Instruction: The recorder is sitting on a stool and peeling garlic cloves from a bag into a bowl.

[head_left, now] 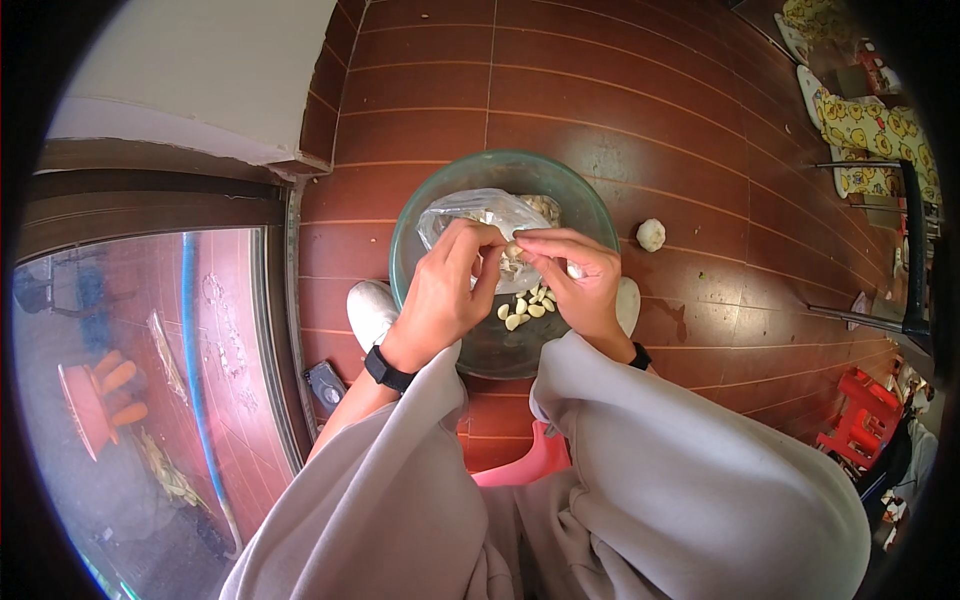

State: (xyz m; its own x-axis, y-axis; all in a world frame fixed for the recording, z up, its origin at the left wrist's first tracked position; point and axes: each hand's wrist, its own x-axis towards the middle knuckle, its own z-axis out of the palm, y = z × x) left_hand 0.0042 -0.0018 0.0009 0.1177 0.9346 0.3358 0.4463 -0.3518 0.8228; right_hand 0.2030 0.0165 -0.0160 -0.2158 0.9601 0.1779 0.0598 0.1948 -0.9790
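Both of my hands meet over a green-tinted glass bowl (420, 190) on the floor between my feet. A garlic clove (514, 250) is pinched between the fingertips of my left hand (452, 285) and my right hand (580, 275); its skin is too small to make out well. Beneath them in the bowl lies a clear plastic bag (435, 215) with garlic and papery skins in it. Several pale peeled cloves (537, 311) rest on the bowl's near side, below my hands. Part of the bag is hidden by my fingers.
A whole garlic bulb (650, 235) sits on the brown tiled floor right of the bowl. A dark phone-like object (325, 384) lies by the door frame at left. Behind the glass door are a blue hose (190, 330) and a pot. A red plastic stool (860, 415) stands at right.
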